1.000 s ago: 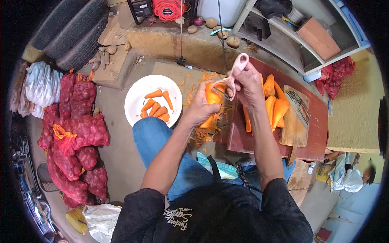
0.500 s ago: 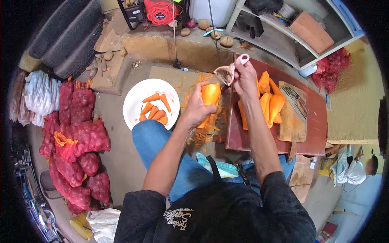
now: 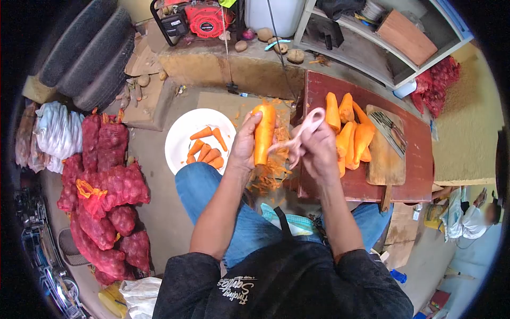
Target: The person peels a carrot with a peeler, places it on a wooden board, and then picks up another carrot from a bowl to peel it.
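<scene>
Fingers of the left hand (image 3: pixel 244 142) are closed around a large peeled carrot (image 3: pixel 264 134), which stands nearly upright in view with its narrower end toward the wearer. The right hand (image 3: pixel 317 151) has its fingers curled shut on a pale pink peeler (image 3: pixel 308 125), slightly blurred. Its head is beside the lower part of the carrot; whether they touch cannot be told.

Beyond the knees, orange peelings (image 3: pixel 270 178) litter the floor under the hands. A white bowl (image 3: pixel 179 132) on the left holds several small carrot pieces (image 3: pixel 218 139). On the right, a red tabletop (image 3: pixel 319 87) carries a cluster of large carrots (image 3: pixel 363 139), just beside a wooden cutting board (image 3: pixel 383 169) with knives (image 3: pixel 391 133) lying on it.

Red net sacks (image 3: pixel 106 186) are heaped at far left. Farther off, tyres (image 3: pixel 95 56) lean together, a red engine (image 3: pixel 209 20) sits on a ledge (image 3: pixel 228 69), and another person (image 3: pixel 474 219) shows at the right edge.
</scene>
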The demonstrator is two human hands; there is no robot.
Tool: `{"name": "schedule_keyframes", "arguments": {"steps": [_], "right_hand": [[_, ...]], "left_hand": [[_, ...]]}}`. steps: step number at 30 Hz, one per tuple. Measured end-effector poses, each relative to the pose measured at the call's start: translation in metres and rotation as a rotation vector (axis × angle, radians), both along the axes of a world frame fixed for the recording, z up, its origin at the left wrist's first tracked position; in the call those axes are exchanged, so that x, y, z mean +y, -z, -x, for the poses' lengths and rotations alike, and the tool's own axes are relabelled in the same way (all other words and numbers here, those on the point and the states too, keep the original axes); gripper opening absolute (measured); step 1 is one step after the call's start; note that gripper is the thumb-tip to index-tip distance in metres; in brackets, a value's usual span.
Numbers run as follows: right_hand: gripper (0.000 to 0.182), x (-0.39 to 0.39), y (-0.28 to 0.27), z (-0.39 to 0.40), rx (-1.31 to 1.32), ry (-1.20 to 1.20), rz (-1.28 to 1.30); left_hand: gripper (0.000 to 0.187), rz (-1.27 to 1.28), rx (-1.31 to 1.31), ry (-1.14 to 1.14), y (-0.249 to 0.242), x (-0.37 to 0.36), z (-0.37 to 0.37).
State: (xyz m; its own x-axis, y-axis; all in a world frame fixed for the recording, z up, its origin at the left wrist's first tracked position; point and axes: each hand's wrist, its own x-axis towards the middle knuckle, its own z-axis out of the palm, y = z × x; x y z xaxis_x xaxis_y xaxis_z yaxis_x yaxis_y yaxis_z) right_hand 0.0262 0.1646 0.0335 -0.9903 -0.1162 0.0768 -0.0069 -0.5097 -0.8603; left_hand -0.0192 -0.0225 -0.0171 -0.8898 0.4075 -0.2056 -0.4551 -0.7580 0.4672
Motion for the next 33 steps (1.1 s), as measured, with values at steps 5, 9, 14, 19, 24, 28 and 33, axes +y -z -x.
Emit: {"name": "schedule_keyframes", "arguments": {"steps": [5, 9, 14, 19, 24, 28, 33], "right_hand": [[0.029, -0.031, -0.001, -0.015, -0.032, -0.093, -0.066], [0.030, -0.029, 0.010, -0.003, -0.044, -0.157, 0.070], [0.031, -0.031, 0.012, 0.013, -0.052, -0.188, 0.113], [0.032, -0.040, 0.002, 0.029, -0.081, -0.244, 0.153], [0.032, -0.044, -0.001, 0.036, -0.090, -0.266, 0.200], [0.030, -0.018, 0.003, 0.058, -0.041, -0.143, 0.271], [0.030, -0.007, -0.017, 0.044, -0.017, -0.115, 0.047]], "left_hand": [[0.044, -0.083, -0.113, -0.028, 0.017, -0.003, 0.005], [0.042, -0.151, -0.119, -0.001, 0.001, -0.002, -0.004], [0.037, -0.178, -0.182, -0.119, -0.008, 0.009, 0.000], [0.038, -0.283, -0.002, 0.006, -0.014, -0.001, -0.002], [0.040, -0.223, 0.034, -0.066, -0.017, -0.001, 0.000], [0.040, 0.065, 0.023, -0.164, -0.006, -0.001, 0.000], [0.044, 0.053, 0.006, -0.115, 0.006, 0.006, 0.001]]}}
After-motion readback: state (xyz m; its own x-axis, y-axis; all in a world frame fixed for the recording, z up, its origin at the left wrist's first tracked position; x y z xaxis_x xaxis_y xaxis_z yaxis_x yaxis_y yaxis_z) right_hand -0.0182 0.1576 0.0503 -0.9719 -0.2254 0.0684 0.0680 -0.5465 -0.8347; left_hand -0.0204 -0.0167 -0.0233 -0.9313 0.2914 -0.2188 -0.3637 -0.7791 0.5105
